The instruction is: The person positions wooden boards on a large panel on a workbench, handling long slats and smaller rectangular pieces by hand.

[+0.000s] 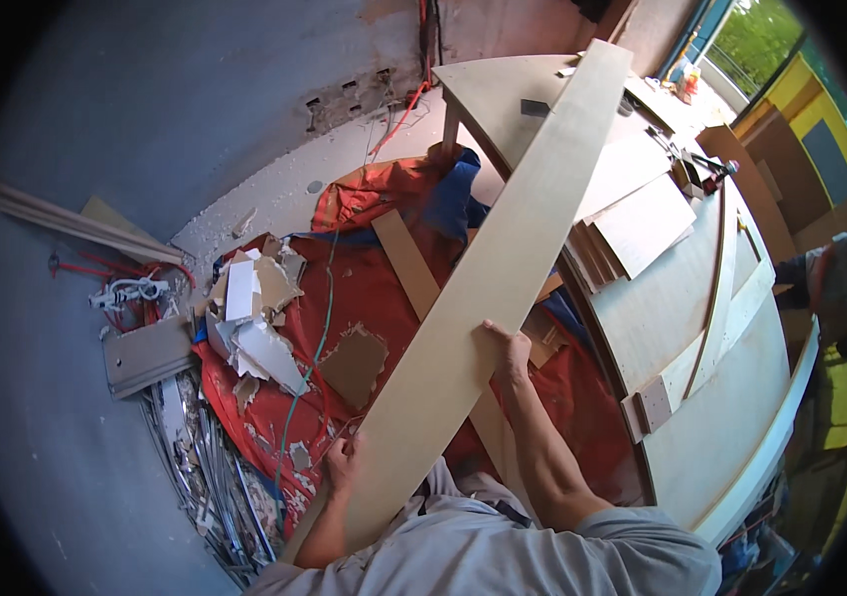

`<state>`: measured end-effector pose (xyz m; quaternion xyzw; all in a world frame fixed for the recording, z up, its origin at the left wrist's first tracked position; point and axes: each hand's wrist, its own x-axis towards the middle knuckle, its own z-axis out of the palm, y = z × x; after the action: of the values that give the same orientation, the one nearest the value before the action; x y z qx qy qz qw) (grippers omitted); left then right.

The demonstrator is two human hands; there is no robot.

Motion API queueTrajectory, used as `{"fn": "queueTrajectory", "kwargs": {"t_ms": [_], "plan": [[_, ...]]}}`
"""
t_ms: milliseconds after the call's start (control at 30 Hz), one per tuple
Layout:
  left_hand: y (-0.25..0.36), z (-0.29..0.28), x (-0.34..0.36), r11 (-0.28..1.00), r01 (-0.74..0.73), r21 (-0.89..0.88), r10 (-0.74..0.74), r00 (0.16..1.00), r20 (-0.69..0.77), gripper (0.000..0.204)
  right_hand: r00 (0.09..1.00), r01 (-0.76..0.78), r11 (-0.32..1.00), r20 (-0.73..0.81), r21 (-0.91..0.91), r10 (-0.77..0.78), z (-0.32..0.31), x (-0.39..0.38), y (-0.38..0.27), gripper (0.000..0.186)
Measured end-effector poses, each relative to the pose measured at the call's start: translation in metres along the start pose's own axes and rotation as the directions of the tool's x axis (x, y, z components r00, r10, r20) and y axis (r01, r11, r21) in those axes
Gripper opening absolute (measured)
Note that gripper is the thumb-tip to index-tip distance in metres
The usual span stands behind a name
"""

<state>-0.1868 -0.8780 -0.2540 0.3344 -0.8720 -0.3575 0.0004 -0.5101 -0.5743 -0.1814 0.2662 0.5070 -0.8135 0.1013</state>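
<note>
We view one worktable (498, 89) at the right; the plank crosses in front of its left edge and hides part of it. One red tarpaulin (592, 437) covers the floor beneath, its full outline obscured by the plank and scraps. One long wooden plank (483, 288) runs diagonally from the person's torso, its far end over the worktable; the left forearm and shirt hide its near end. Left of the plank, the tarpaulin separates it from one heap of broken board scraps (254, 303). To its right, we find a stack of panels (647, 223) just beside its edge; overlap prevents an exact count. Two hands hold the plank: the right hand (511, 356) grips the right edge, thumb on top, fingers concealed; the left hand (346, 462) is closed on the left edge.
</note>
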Motion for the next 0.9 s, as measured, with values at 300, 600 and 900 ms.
{"fn": "queueTrajectory", "kwargs": {"t_ms": [300, 600, 900], "plan": [[0.098, -0.008, 0.031, 0.999, -0.040, -0.018, 0.040, 0.999, 0.017, 0.062, 0.992, -0.033, 0.990, 0.113, -0.136, 0.049, 0.048, 0.074, -0.043, 0.027], [-0.062, 0.029, 0.029, 0.922, 0.388, 0.001, -0.370, 0.880, 0.299, 0.076, 0.973, -0.002, 0.972, 0.226, -0.235, 0.056, 0.082, 0.070, 0.073, 0.021], [-0.139, 0.078, 0.003, 0.754, 0.651, -0.088, -0.461, 0.618, 0.637, 0.083, 0.982, 0.006, 0.799, 0.155, -0.602, 0.110, 0.132, 0.066, 0.163, 0.029]]}}
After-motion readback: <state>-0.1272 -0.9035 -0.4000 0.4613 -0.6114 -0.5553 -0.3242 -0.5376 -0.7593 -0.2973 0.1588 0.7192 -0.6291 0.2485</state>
